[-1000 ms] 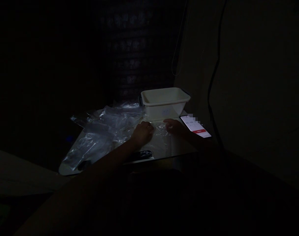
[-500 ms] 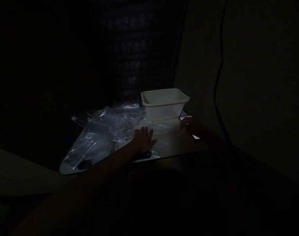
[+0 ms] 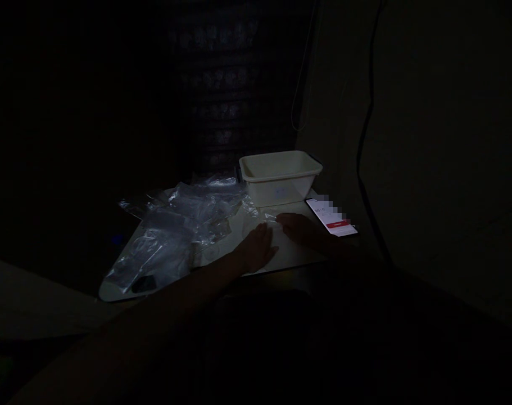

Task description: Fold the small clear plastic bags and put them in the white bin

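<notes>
The scene is very dark. Lying on the small white table (image 3: pixel 298 256), my left hand (image 3: pixel 256 250) rests with its fingers extended over a piece of clear plastic. Just right of it, my right hand (image 3: pixel 298 228) has curled fingers at the edge of a clear plastic bag (image 3: pixel 271 217); its fingertips are hard to make out. A loose heap of clear plastic bags (image 3: pixel 184 219) covers the left part of the table.
A white plastic tub (image 3: pixel 281 191) with dark handles stands at the back of the table. At the right edge lies a phone (image 3: pixel 334 216) with a lit screen. A dark object (image 3: pixel 144 284) sits at the front left corner. A dark cable (image 3: pixel 363 152) hangs along the right wall.
My right hand has moved left from over the phone towards my left hand, uncovering the lit screen. The plastic that stretched rightward is drawn in. My left hand has shifted slightly right.
</notes>
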Demonstrator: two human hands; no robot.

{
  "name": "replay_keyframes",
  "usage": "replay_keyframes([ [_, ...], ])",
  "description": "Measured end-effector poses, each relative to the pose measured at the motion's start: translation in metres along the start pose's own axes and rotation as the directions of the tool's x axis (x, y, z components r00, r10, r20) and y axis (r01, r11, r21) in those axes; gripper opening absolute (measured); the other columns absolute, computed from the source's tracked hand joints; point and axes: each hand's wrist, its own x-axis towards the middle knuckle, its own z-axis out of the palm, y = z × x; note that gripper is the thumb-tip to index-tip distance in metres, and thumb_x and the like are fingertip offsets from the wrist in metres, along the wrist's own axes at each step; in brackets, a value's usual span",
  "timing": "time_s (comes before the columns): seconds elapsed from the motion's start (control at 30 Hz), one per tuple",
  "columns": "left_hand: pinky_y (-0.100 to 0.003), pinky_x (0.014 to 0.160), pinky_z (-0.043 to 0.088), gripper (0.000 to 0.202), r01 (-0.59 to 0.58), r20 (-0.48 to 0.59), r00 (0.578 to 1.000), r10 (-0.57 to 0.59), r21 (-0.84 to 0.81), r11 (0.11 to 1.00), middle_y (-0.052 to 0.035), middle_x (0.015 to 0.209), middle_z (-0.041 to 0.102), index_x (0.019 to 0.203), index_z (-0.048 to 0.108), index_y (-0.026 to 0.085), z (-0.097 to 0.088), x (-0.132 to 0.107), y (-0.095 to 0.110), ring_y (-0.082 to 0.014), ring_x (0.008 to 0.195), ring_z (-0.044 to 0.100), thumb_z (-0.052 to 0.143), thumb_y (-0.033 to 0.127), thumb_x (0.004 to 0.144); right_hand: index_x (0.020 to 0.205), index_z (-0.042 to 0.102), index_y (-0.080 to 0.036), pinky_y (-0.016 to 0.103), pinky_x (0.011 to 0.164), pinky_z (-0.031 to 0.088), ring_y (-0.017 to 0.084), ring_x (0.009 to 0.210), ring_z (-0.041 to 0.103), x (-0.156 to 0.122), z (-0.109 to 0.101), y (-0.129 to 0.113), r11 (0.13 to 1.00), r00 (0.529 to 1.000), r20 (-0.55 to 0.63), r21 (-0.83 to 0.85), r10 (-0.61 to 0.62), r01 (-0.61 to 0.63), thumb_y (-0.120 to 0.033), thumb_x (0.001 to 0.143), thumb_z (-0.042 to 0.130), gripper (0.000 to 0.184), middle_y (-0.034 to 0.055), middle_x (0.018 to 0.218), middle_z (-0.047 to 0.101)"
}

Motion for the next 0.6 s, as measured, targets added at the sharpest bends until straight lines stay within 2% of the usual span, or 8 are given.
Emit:
replay_keyframes([
  [0.1,-0.036,0.098,0.018,0.058,0.026,0.024,0.999,-0.027,0.015,1.0,-0.024,0.132,0.02,0.126,0.025,-0.002,0.004,-0.004,0.007,-0.0269,0.124,0.014,0.019,0.039,0.084,0.105,0.052,-0.009,0.037,0.089,0.038,0.021,0.108,0.045,-0.004,0.015,-0.008,0.993,0.994,0.038,-0.056,-0.099,0.101,-0.023,0.078,0.033,0.036,0.0152,0.113,0.052],
  [0.23,-0.041,0.096,0.019,0.059,0.139,0.024,0.99,-0.139,0.007,0.99,-0.0226,0.133,0.02,0.127,0.025,0.004,0.005,-0.007,0.006,-0.0298,0.123,0.015,0.018,0.043,0.083,0.113,0.045,-0.004,0.042,0.091,0.034,0.026,0.115,0.037,-0.015,0.025,-0.002,0.977,0.989,0.045,-0.155,-0.14,0.145,-0.031,0.081,0.034,0.044,0.0206,0.121,0.044],
  [0.37,-0.044,0.093,0.021,0.063,0.338,0.023,0.94,-0.339,0.053,0.94,-0.0255,0.13,0.026,0.125,0.026,-0.001,0.003,-0.007,-0.007,-0.034,0.121,0.02,0.017,0.045,0.083,0.117,0.041,-0.009,0.042,0.092,0.031,0.025,0.117,0.033,-0.022,0.024,0.003,0.968,0.987,0.048,-0.189,-0.156,0.163,-0.033,0.082,0.033,0.044,0.0184,0.125,0.04],
  [0.5,-0.045,0.089,0.026,0.066,0.523,0.002,0.851,-0.526,0.095,0.847,-0.0297,0.124,0.032,0.118,0.035,-0.007,-0.005,-0.006,-0.024,-0.0372,0.116,0.027,0.02,0.046,0.081,0.113,0.046,-0.016,0.041,0.091,0.03,0.022,0.114,0.037,-0.021,0.012,-0.001,0.974,0.988,0.079,-0.175,-0.134,0.146,-0.03,0.081,0.036,0.037,0.0127,0.123,0.044],
  [0.53,-0.044,0.086,0.029,0.063,0.539,-0.005,0.841,-0.541,0.1,0.836,-0.0294,0.122,0.035,0.115,0.038,-0.006,-0.008,-0.005,-0.026,-0.0367,0.114,0.031,0.022,0.045,0.081,0.109,0.049,-0.017,0.041,0.09,0.031,0.021,0.112,0.04,-0.02,0.007,-0.002,0.978,0.989,0.087,-0.166,-0.116,0.129,-0.028,0.08,0.037,0.033,0.0112,0.12,0.048],
  [0.6,-0.043,0.082,0.033,0.054,0.499,-0.025,0.866,-0.5,0.114,0.859,-0.0268,0.116,0.042,0.109,0.045,-0.002,-0.015,-0.004,-0.027,-0.034,0.107,0.04,0.027,0.04,0.081,0.098,0.056,-0.018,0.04,0.087,0.033,0.021,0.104,0.046,-0.014,0.0,-0.004,0.988,0.994,0.096,-0.145,-0.047,0.06,-0.024,0.078,0.039,0.027,0.0094,0.111,0.055],
])
